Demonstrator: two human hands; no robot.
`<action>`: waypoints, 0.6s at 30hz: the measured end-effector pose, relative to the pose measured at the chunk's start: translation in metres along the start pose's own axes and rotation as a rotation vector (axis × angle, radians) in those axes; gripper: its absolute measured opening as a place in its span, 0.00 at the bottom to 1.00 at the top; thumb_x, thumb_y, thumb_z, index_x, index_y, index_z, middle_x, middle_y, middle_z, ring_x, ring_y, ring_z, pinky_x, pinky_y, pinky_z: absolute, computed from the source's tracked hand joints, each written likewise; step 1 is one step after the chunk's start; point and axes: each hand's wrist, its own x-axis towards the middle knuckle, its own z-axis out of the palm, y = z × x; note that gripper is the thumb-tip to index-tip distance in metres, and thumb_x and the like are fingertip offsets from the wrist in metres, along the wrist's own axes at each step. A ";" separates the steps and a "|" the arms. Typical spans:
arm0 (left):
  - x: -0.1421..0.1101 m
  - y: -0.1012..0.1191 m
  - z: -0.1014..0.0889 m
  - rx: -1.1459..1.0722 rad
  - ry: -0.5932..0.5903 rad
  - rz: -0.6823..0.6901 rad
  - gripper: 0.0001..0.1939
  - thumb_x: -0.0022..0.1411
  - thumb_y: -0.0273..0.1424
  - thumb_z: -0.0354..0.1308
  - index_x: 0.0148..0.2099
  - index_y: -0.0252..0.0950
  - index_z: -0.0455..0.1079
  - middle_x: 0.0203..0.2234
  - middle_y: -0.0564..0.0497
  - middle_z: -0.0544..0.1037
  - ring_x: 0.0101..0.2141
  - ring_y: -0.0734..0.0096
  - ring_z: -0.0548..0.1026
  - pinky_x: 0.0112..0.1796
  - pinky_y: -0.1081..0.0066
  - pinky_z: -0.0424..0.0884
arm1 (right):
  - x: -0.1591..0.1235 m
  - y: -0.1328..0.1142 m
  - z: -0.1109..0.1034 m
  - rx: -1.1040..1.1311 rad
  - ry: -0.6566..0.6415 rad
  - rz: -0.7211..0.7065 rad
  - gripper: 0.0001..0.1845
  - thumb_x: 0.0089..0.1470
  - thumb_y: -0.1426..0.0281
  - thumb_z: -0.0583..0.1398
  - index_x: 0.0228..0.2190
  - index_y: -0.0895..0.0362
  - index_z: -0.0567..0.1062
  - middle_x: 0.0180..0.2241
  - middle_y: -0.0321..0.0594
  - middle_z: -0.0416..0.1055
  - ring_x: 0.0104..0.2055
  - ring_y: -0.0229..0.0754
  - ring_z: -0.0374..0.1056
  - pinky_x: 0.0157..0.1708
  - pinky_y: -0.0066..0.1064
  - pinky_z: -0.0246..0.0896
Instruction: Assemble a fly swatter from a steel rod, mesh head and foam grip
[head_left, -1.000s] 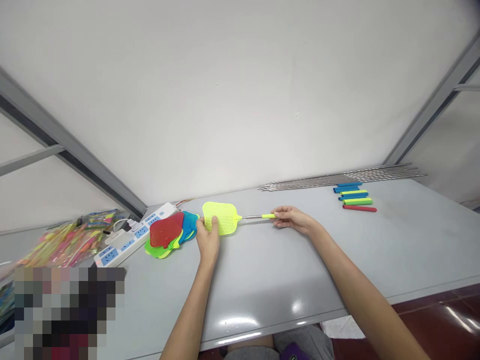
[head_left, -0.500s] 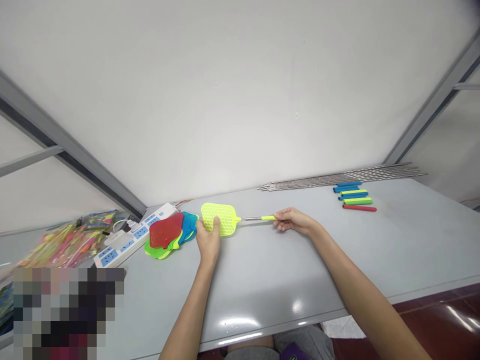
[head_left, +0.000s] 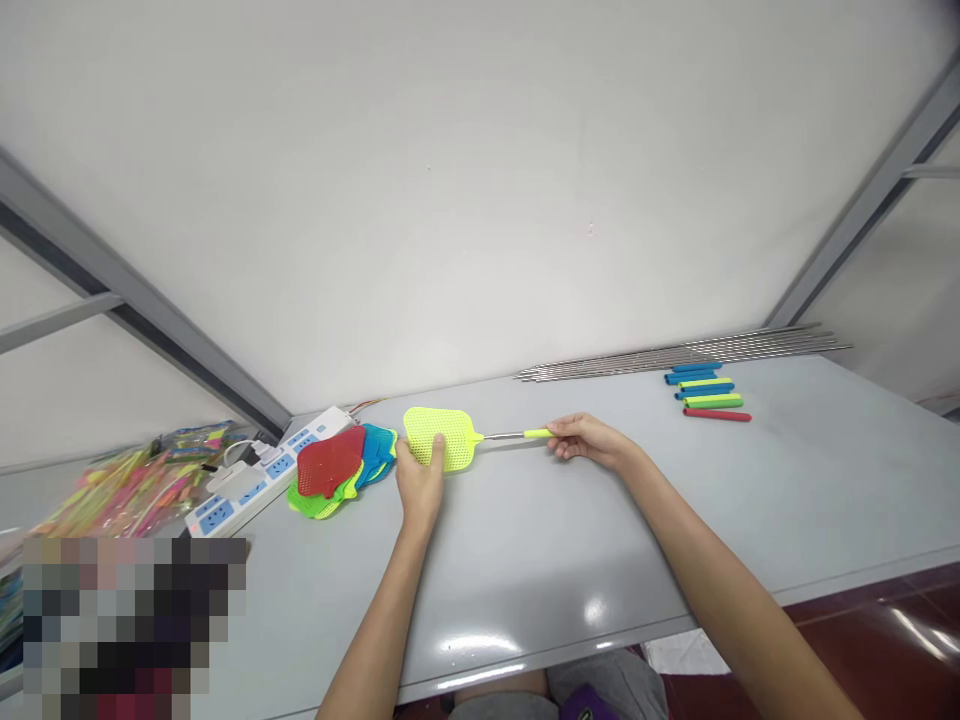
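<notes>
Yellow fly swatter (head_left: 442, 420) held crosswise between both hands

The swatter lies left to right over the middle of the grey table (head_left: 562, 550), its mesh head on the left, then a short metal shaft (head_left: 502, 436), then a yellow sleeve (head_left: 535, 434) on the right. The left hand (head_left: 418, 488) grips the near left part of the mesh, thumb laid on top and the other fingers mostly hidden. The right hand (head_left: 589, 440) holds the right end of the sleeve, pinched between thumb and fingertips. It is unclear whether the mesh touches the table.

Just left of the left hand is an overlapping pile of loose swatter heads: a red head (head_left: 330, 461) on top, blue heads (head_left: 376, 452) to its right, and a green head (head_left: 313, 503) showing beneath on the near side. Left of the pile, a white power strip (head_left: 252, 494) runs at a slant, a plug in one socket. Farther left lie clear bags (head_left: 142, 490) of colourful items, partly blurred.

On the far right, thin metal rods (head_left: 675, 357) lie along the wall (head_left: 480, 200). On their near side sit blue, yellow and green tubes (head_left: 705, 388), with a red tube (head_left: 717, 415) nearest.
</notes>
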 end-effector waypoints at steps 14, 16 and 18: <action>-0.002 0.003 0.000 -0.018 -0.007 0.023 0.21 0.47 0.44 0.51 0.39 0.35 0.58 0.31 0.48 0.69 0.32 0.67 0.68 0.34 0.68 0.64 | 0.002 0.001 -0.002 0.027 0.003 -0.001 0.13 0.43 0.70 0.59 0.33 0.65 0.71 0.24 0.43 0.70 0.21 0.30 0.65 0.21 0.19 0.63; -0.002 0.003 0.001 -0.023 -0.006 0.021 0.21 0.47 0.44 0.51 0.39 0.35 0.58 0.31 0.48 0.69 0.33 0.66 0.68 0.34 0.67 0.63 | 0.002 0.001 -0.001 0.029 0.008 0.000 0.13 0.44 0.70 0.59 0.33 0.65 0.72 0.24 0.43 0.70 0.21 0.31 0.64 0.21 0.20 0.63; -0.002 0.003 0.001 -0.038 -0.005 0.015 0.21 0.47 0.44 0.52 0.39 0.35 0.58 0.31 0.48 0.69 0.33 0.66 0.68 0.34 0.67 0.63 | 0.001 0.001 -0.001 0.035 0.014 0.002 0.12 0.44 0.71 0.59 0.33 0.65 0.71 0.24 0.43 0.70 0.20 0.31 0.64 0.21 0.20 0.63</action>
